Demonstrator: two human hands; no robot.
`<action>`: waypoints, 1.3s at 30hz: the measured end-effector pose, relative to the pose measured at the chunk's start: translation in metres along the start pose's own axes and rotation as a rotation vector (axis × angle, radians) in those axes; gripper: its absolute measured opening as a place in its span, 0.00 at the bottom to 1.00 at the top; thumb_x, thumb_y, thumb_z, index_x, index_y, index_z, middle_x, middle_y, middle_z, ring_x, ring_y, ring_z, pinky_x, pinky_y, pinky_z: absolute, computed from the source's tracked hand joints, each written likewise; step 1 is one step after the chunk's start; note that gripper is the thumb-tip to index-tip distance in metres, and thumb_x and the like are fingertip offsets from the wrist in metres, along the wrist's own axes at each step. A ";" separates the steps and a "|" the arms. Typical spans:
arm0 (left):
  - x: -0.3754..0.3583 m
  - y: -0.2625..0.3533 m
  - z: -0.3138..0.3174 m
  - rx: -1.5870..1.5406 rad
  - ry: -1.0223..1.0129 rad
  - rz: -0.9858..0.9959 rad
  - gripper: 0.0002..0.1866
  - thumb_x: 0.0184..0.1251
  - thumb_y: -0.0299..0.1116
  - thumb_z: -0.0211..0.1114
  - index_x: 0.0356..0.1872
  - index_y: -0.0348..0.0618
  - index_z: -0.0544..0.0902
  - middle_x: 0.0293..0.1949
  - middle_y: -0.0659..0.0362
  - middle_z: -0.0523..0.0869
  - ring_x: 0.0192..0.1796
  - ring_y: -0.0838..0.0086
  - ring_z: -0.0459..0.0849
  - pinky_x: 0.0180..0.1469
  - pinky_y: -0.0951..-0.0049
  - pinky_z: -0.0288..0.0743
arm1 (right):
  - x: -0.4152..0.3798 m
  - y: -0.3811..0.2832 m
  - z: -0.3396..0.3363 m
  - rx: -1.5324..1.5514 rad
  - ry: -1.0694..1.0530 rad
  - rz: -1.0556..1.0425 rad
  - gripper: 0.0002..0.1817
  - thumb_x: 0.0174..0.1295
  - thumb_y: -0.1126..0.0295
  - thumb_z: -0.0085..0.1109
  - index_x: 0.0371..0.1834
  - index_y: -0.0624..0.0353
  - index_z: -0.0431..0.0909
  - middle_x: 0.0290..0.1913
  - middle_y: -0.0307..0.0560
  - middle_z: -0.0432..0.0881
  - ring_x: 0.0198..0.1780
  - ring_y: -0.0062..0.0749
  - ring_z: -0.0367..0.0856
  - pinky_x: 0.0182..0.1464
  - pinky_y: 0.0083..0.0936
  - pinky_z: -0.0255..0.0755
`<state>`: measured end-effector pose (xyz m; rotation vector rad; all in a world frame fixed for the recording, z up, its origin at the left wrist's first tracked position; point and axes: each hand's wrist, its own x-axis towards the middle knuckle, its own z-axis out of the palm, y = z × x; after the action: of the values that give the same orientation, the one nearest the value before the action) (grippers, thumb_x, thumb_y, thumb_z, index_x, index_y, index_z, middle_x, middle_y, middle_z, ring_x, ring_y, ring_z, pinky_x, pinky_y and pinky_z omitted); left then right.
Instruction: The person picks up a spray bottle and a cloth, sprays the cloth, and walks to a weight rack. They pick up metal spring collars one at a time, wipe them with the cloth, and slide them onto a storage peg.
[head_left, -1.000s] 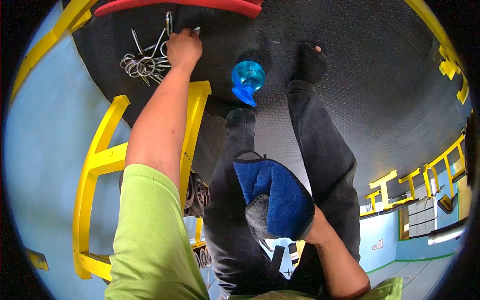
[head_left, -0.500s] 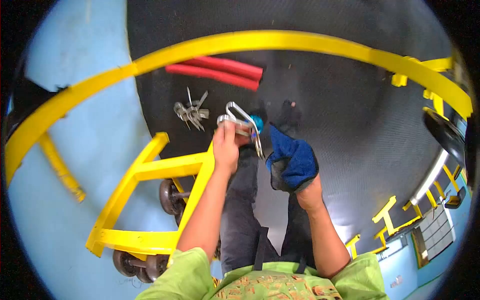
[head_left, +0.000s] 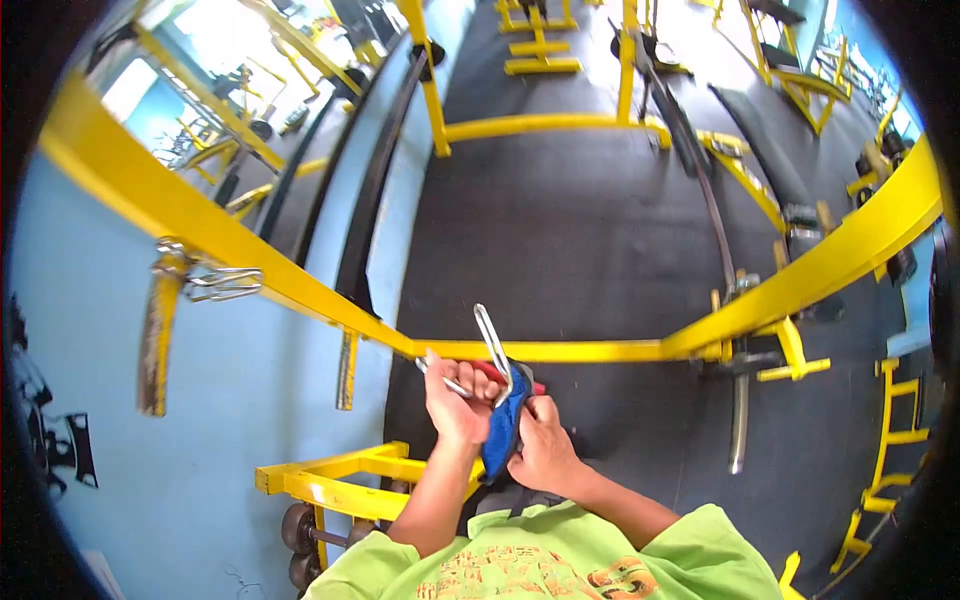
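My left hand (head_left: 457, 408) is closed around a chrome bent-rod handle (head_left: 489, 338), whose long narrow loop sticks up past my fingers. Another shiny end of metal shows by my thumb. A blue cloth (head_left: 503, 428) with a grey side is gripped in my right hand (head_left: 547, 447), right beside my left hand. The cloth laps against the lower part of the handle, and the parts underneath it are hidden. Behind my fingers, a bit of the red bars (head_left: 540, 388) on the floor shows.
A yellow frame rail (head_left: 560, 350) crosses in front of me. Chrome bent-rod pieces (head_left: 225, 283) hang on its left post. At lower left stands a yellow rack (head_left: 340, 494) with dark dumbbells (head_left: 300, 527). A barbell (head_left: 712, 215) and gym benches are farther off.
My view has tipped up from the floor to the gym room. My hands have come together, and the blue cloth now meets the chrome handle.
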<state>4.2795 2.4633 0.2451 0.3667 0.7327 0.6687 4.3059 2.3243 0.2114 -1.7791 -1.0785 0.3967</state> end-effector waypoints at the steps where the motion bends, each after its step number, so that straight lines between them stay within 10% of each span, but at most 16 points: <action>1: -0.011 0.001 0.010 0.019 -0.062 0.114 0.23 0.69 0.54 0.50 0.17 0.53 0.63 0.13 0.66 0.60 0.16 0.76 0.60 0.22 0.72 0.59 | 0.008 0.002 0.002 -0.008 0.043 -0.045 0.25 0.42 0.77 0.58 0.49 0.62 0.70 0.45 0.58 0.69 0.52 0.54 0.66 0.53 0.41 0.68; 6: -0.067 0.038 0.047 -0.019 -0.266 0.370 0.22 0.69 0.50 0.50 0.17 0.53 0.61 0.12 0.66 0.56 0.15 0.78 0.57 0.21 0.73 0.56 | 0.017 -0.041 -0.021 -0.060 0.119 -0.393 0.15 0.41 0.74 0.62 0.36 0.60 0.76 0.38 0.52 0.68 0.40 0.46 0.69 0.42 0.37 0.69; 10: -0.082 0.047 0.045 -0.204 0.003 0.337 0.24 0.68 0.53 0.50 0.15 0.53 0.60 0.11 0.67 0.55 0.15 0.77 0.55 0.20 0.74 0.54 | 0.032 -0.028 -0.050 -0.424 0.067 -0.572 0.19 0.32 0.67 0.66 0.34 0.50 0.80 0.39 0.48 0.67 0.42 0.44 0.70 0.42 0.37 0.68; 20: -0.093 0.062 0.029 -0.290 -0.127 0.226 0.24 0.68 0.50 0.54 0.13 0.55 0.59 0.11 0.68 0.54 0.15 0.79 0.53 0.19 0.77 0.50 | 0.032 -0.058 -0.052 0.065 -0.005 -0.727 0.10 0.40 0.74 0.56 0.29 0.60 0.78 0.52 0.62 0.70 0.50 0.52 0.74 0.50 0.37 0.71; 24: -0.091 0.055 0.029 -0.543 -0.284 0.148 0.25 0.68 0.49 0.54 0.13 0.55 0.59 0.12 0.68 0.54 0.15 0.80 0.53 0.20 0.78 0.52 | 0.038 -0.068 -0.060 0.383 0.106 -0.653 0.11 0.44 0.77 0.56 0.33 0.64 0.76 0.42 0.56 0.77 0.44 0.45 0.78 0.50 0.31 0.71; 26: -0.087 0.045 0.028 -0.527 -0.466 0.175 0.22 0.67 0.47 0.55 0.15 0.53 0.64 0.13 0.67 0.61 0.17 0.79 0.61 0.22 0.76 0.59 | 0.038 -0.080 -0.055 0.586 0.103 -0.297 0.12 0.44 0.79 0.56 0.35 0.64 0.75 0.40 0.52 0.78 0.41 0.41 0.79 0.47 0.27 0.72; 28: -0.089 0.046 0.038 -0.242 -0.089 0.265 0.11 0.66 0.43 0.58 0.27 0.50 0.72 0.19 0.64 0.72 0.23 0.74 0.73 0.29 0.70 0.69 | 0.060 -0.078 -0.074 0.460 0.090 -0.389 0.13 0.42 0.81 0.55 0.35 0.64 0.75 0.33 0.49 0.78 0.36 0.40 0.79 0.41 0.25 0.73; 29: -0.083 0.044 0.022 -0.004 -0.009 0.380 0.22 0.61 0.41 0.64 0.52 0.44 0.70 0.42 0.54 0.80 0.45 0.62 0.80 0.47 0.58 0.73 | 0.065 -0.082 -0.088 0.307 0.023 -0.505 0.13 0.41 0.80 0.56 0.35 0.64 0.75 0.31 0.49 0.77 0.33 0.41 0.78 0.39 0.26 0.73; 30: -0.079 0.042 0.011 0.000 -0.009 0.378 0.22 0.61 0.41 0.64 0.52 0.44 0.70 0.42 0.54 0.80 0.45 0.62 0.80 0.47 0.58 0.73 | 0.068 -0.085 -0.101 0.154 -0.043 -0.612 0.14 0.40 0.80 0.56 0.34 0.63 0.75 0.29 0.50 0.76 0.31 0.42 0.77 0.36 0.27 0.72; 32: -0.074 0.045 -0.002 0.639 0.388 1.222 0.42 0.55 0.44 0.69 0.67 0.40 0.57 0.60 0.49 0.69 0.62 0.54 0.69 0.61 0.53 0.63 | 0.070 -0.097 -0.120 0.056 -0.048 -0.666 0.14 0.38 0.79 0.57 0.34 0.63 0.76 0.28 0.51 0.74 0.28 0.45 0.75 0.32 0.30 0.71; 33: -0.101 0.062 0.003 0.831 0.205 1.233 0.52 0.48 0.46 0.73 0.70 0.39 0.51 0.68 0.46 0.57 0.70 0.52 0.56 0.67 0.51 0.53 | 0.071 -0.101 -0.125 0.040 -0.085 -0.746 0.14 0.38 0.78 0.57 0.33 0.63 0.76 0.27 0.50 0.74 0.28 0.45 0.75 0.32 0.31 0.71; 36: -0.155 0.100 0.034 1.963 -0.264 1.287 0.43 0.44 0.49 0.73 0.63 0.42 0.69 0.60 0.48 0.68 0.68 0.56 0.62 0.67 0.57 0.54 | 0.073 -0.113 -0.140 -0.024 -0.216 -0.838 0.14 0.37 0.75 0.60 0.32 0.59 0.76 0.26 0.46 0.73 0.29 0.44 0.74 0.29 0.32 0.71; 39: -0.145 0.105 0.041 2.044 -0.407 1.221 0.23 0.38 0.45 0.73 0.37 0.46 0.81 0.37 0.54 0.79 0.47 0.58 0.77 0.54 0.58 0.65 | 0.074 -0.124 -0.138 -0.248 -0.415 -0.979 0.14 0.34 0.71 0.65 0.29 0.51 0.76 0.26 0.39 0.72 0.29 0.37 0.75 0.28 0.30 0.71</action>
<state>4.1837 2.4392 0.4001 2.8858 0.4746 0.6525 4.3790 2.3208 0.3970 -1.1681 -2.1977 0.0097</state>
